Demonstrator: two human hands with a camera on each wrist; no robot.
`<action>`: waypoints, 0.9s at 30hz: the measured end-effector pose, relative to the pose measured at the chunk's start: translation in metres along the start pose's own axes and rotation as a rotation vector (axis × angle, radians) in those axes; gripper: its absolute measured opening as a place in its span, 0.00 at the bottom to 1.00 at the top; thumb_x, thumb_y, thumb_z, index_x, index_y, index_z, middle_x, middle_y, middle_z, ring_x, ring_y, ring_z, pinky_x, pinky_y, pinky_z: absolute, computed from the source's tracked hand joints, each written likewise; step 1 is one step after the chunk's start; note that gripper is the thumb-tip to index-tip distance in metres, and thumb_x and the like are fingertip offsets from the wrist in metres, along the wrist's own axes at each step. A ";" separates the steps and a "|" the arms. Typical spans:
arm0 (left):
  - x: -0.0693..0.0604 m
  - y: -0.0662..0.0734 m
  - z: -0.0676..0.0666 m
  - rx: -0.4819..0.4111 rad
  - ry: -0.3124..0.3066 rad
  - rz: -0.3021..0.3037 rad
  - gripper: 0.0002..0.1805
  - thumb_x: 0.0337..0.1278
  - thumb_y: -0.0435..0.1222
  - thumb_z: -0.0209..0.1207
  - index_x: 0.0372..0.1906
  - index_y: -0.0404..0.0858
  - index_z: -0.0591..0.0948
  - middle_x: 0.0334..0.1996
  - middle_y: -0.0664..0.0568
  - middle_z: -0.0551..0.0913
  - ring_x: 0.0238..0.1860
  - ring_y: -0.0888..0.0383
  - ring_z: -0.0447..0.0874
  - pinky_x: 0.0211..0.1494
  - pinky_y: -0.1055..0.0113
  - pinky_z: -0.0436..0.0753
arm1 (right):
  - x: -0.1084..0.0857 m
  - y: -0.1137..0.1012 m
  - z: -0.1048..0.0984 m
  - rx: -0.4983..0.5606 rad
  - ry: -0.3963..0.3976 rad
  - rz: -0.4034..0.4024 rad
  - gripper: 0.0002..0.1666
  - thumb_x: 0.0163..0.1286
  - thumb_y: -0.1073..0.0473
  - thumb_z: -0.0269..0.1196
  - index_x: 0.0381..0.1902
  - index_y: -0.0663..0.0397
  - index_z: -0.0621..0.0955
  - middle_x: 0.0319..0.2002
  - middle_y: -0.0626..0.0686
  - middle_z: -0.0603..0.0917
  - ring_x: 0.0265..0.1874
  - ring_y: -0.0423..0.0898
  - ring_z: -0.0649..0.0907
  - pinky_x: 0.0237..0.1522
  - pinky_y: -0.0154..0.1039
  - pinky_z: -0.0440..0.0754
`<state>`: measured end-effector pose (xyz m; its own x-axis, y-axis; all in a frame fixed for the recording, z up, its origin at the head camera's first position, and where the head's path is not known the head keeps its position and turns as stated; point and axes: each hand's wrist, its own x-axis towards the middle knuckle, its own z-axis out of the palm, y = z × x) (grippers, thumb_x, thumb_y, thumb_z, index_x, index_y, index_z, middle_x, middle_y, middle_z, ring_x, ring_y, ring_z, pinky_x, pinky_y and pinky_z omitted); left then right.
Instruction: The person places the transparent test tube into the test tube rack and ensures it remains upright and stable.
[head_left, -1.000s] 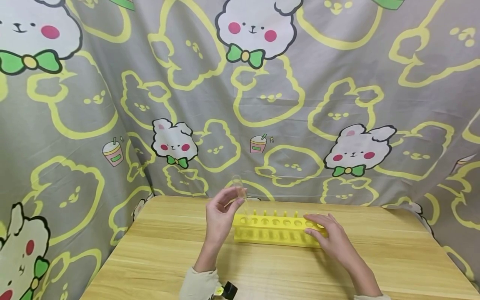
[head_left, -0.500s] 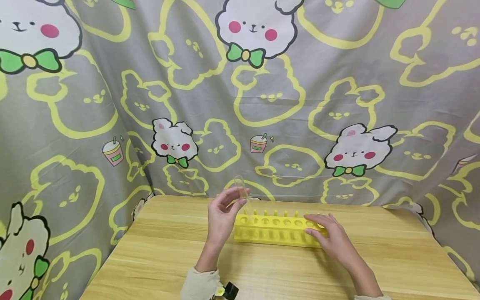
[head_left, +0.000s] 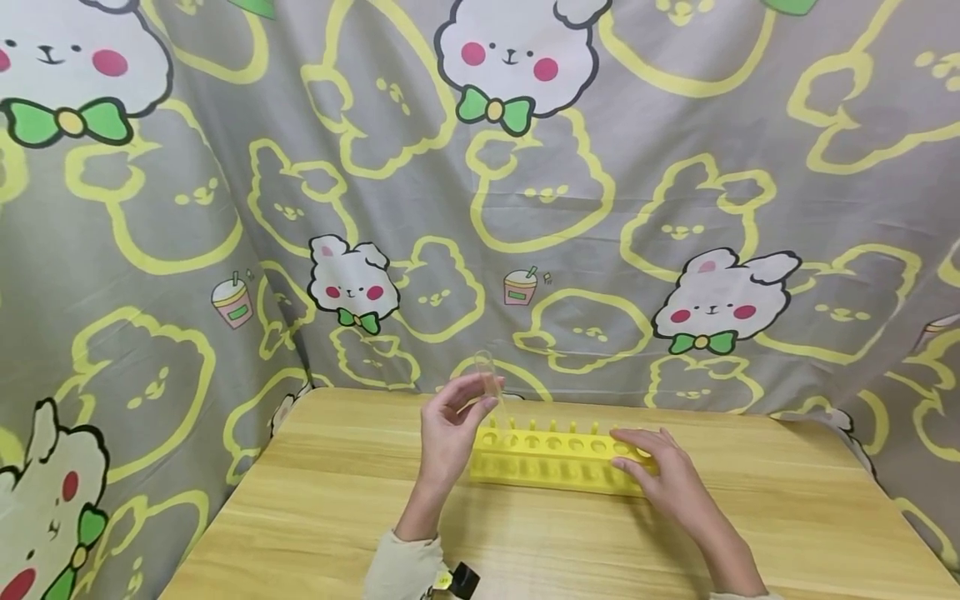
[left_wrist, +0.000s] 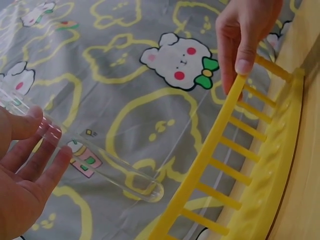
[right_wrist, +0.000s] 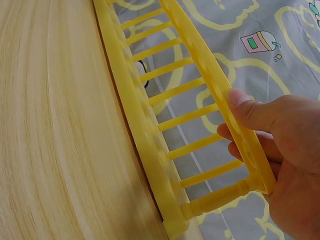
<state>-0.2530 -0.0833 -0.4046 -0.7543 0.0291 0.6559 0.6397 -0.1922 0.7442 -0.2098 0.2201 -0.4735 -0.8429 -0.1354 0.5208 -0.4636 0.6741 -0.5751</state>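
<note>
A clear test tube (head_left: 489, 379) is pinched between the thumb and fingers of my left hand (head_left: 448, 425), tilted above the left end of a yellow rack (head_left: 558, 471). In the left wrist view the rounded end of the tube (left_wrist: 145, 187) points toward the rack's top bar (left_wrist: 200, 160), apart from it. My right hand (head_left: 671, 475) grips the rack's right end; in the right wrist view its thumb lies on one side of the top bar (right_wrist: 212, 75) and the fingers on the other. No tube stands in the rack's holes that show.
The rack stands on a wooden table (head_left: 315, 483). Behind and to the left hangs a grey curtain (head_left: 420, 200) with yellow outlines and white cartoon heads. A small black device (head_left: 463, 581) is at the left wrist, by the cuff.
My left hand has shifted slightly to the right with the tube. The right hand keeps its grip on the rack, and the head view has turned slightly.
</note>
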 end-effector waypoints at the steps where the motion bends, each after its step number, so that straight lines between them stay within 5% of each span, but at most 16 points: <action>1: 0.000 -0.001 0.001 0.000 0.002 0.002 0.15 0.59 0.20 0.66 0.51 0.25 0.82 0.47 0.32 0.87 0.50 0.48 0.89 0.55 0.58 0.87 | 0.000 0.000 0.000 0.002 -0.002 0.000 0.23 0.62 0.65 0.74 0.56 0.60 0.85 0.53 0.58 0.87 0.55 0.61 0.83 0.76 0.63 0.53; 27: 0.005 -0.006 0.020 0.037 0.032 -0.048 0.16 0.58 0.21 0.67 0.52 0.28 0.83 0.46 0.34 0.87 0.49 0.49 0.88 0.53 0.63 0.87 | -0.001 0.003 -0.001 0.008 -0.011 0.015 0.23 0.63 0.64 0.73 0.56 0.60 0.84 0.54 0.59 0.87 0.56 0.62 0.83 0.73 0.69 0.55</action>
<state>-0.2572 -0.0624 -0.4031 -0.7879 0.0062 0.6157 0.6075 -0.1553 0.7790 -0.2097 0.2231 -0.4747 -0.8529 -0.1331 0.5048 -0.4525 0.6706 -0.5878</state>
